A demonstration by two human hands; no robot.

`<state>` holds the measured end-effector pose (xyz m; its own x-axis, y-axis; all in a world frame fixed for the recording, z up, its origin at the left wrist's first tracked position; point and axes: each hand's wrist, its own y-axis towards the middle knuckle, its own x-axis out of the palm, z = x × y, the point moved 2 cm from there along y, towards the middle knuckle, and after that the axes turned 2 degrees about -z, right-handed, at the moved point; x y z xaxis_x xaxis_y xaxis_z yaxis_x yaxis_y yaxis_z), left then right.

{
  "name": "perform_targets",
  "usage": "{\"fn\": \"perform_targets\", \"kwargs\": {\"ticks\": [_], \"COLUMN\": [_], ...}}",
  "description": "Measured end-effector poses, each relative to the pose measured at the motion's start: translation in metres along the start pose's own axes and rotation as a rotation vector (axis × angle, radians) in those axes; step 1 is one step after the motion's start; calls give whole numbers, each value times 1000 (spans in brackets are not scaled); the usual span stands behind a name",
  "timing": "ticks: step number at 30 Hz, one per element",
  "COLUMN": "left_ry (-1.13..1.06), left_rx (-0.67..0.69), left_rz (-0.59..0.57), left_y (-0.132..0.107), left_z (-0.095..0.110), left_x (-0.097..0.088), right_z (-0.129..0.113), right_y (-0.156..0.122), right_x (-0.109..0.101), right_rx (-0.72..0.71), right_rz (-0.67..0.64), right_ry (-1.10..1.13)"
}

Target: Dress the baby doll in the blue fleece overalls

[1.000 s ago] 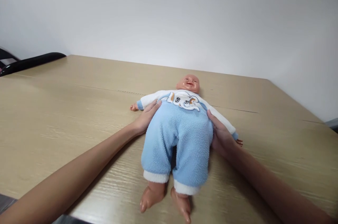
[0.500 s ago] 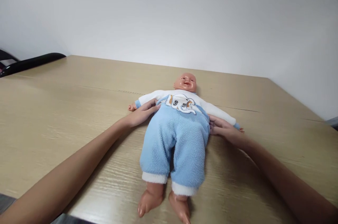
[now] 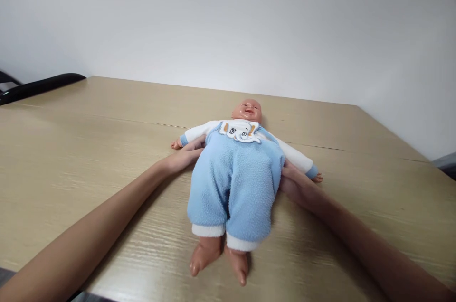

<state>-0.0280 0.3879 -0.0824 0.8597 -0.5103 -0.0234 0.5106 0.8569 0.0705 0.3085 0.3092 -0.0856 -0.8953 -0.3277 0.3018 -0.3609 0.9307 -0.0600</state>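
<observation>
A baby doll (image 3: 248,111) lies on its back on the table, head away from me and bare feet toward me. It wears light blue fleece overalls (image 3: 235,178) with an elephant face on the bib, over a white top with blue cuffs. My left hand (image 3: 182,157) is closed on the doll's left-of-view side, fingers partly tucked behind the fabric under its arm. On the other side my right hand (image 3: 299,184) grips the doll at the waist, its fingertips hidden behind the overalls. The doll's arms are spread outward.
The light wooden table (image 3: 107,159) reaches back to a white wall (image 3: 228,22). A black chair back (image 3: 46,86) stands at the far left edge. Dark material shows at the right edge beyond the table.
My hands have worked further behind the doll's sides. The overalls bulge higher, partly covering the bib picture, and the doll's feet have moved slightly away from me and closer together.
</observation>
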Motion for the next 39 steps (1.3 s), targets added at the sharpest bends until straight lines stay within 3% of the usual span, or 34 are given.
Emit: {"fn": "perform_targets", "kwargs": {"ticks": [7,14,21,27,31,34,39], "left_ry": [-251,-312,-227,-104,-23,-13,118], "left_rx": [15,-1,4,37,109,127,158], "left_rz": [170,330,312,297,203,169,97], "left_y": [6,0,1,2,2,0,3], "left_z": [-12,-9,1,6,9,12,34], "left_x": [18,39,44,33,22,17,22], "right_z": [1,5,-4,2,-1,-7,-35], "right_y": [-3,-3,3,9,9,5,3], "right_x": [18,21,34,25,21,18,24], "right_rx": [71,114,52,-67,-150,-158,-317], "right_rz": [43,292,311,290,303,289,182], "right_ry": [201,305,197,95,-31,-166,-503]}}
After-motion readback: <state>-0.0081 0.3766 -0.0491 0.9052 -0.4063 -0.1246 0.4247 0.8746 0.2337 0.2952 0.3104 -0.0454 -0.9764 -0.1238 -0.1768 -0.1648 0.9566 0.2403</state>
